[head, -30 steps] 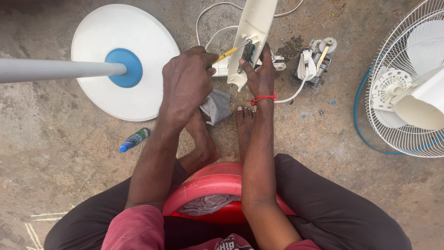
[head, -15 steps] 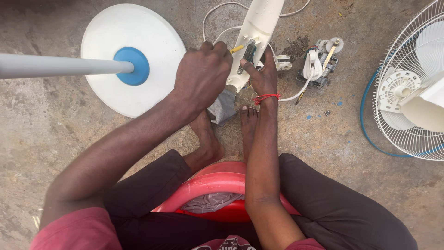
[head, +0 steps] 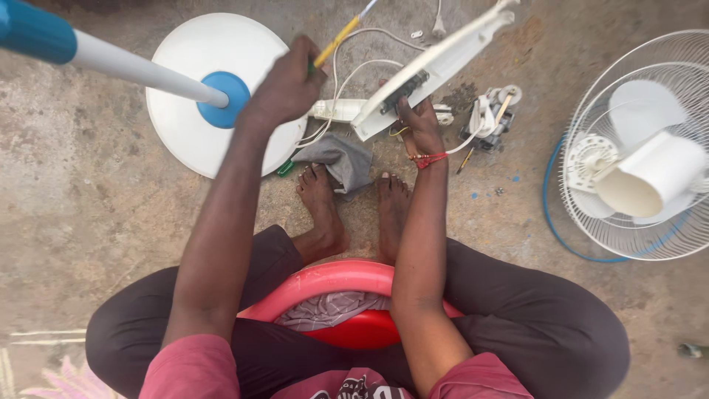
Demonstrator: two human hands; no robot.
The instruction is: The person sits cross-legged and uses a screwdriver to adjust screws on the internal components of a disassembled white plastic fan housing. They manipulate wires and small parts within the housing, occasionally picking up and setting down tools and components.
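Head view, only one. I'm sitting on a red plastic stool (head: 336,284), bare feet on the concrete floor (head: 88,222), fan parts all around.

My left hand (head: 284,85) is fisted tight round a yellow-handled screwdriver (head: 336,37), raised above the round white fan base (head: 185,52); the tip points up and away, clear of everything. Motion blur on it, so exact tilt is hard to tell.

My right hand (head: 421,122) grips the white fan control housing (head: 436,66) from below, fingers (head: 405,111) curled on its lower edge, tilted with the open underside toward me. Dark switch block (head: 402,90) shows inside. White wires (head: 347,74) trail from it down to the floor. Red band on that wrist.

Around: white pole with blue collar (head: 133,66) runs off the base to upper left, grey rag (head: 340,159) by my left foot, small motor assembly (head: 491,114) just right of the housing, fan grille with white blades (head: 642,148) far right.

Step, as I judge it: working on the switch block inside the housing, screwdriver pulled off between screws. Next move needs the tip brought down onto the screw by the switch block, housing held steady at this tilt, wires kept out of the way.
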